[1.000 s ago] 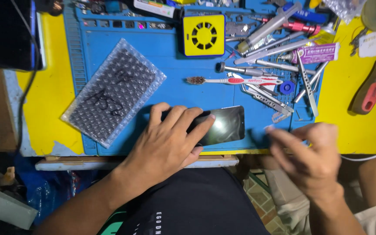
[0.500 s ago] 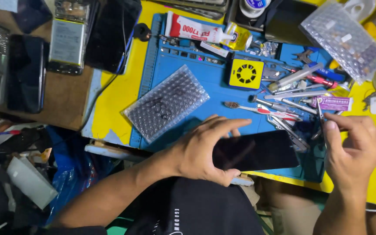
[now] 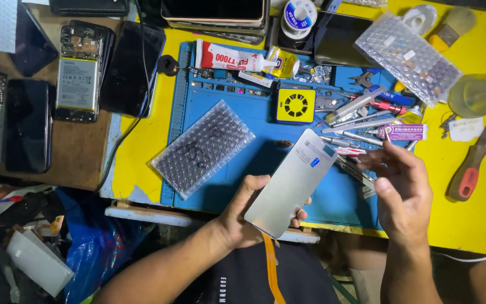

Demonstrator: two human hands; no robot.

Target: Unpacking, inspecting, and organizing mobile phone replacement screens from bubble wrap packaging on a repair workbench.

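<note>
Pinching the grey phone panel [image 3: 292, 183] from beneath, your left hand [image 3: 243, 217] had its thumb on the panel's 9 o'clock edge while the remaining fingers sat mostly hidden behind it, tips peeking at 3 o'clock. That panel tilted above the blue work mat [image 3: 237, 169], its orange ribbon cable [image 3: 271, 264] dangling toward 6 o'clock. Your right hand [image 3: 403, 191] hovered at the panel's 3 o'clock, fingers loosely curled, empty as far as you could see. At 9 o'clock lay a bubble-wrap pouch [image 3: 202, 147]; the tool heap [image 3: 361, 121] at 1 o'clock blurred together.
</note>
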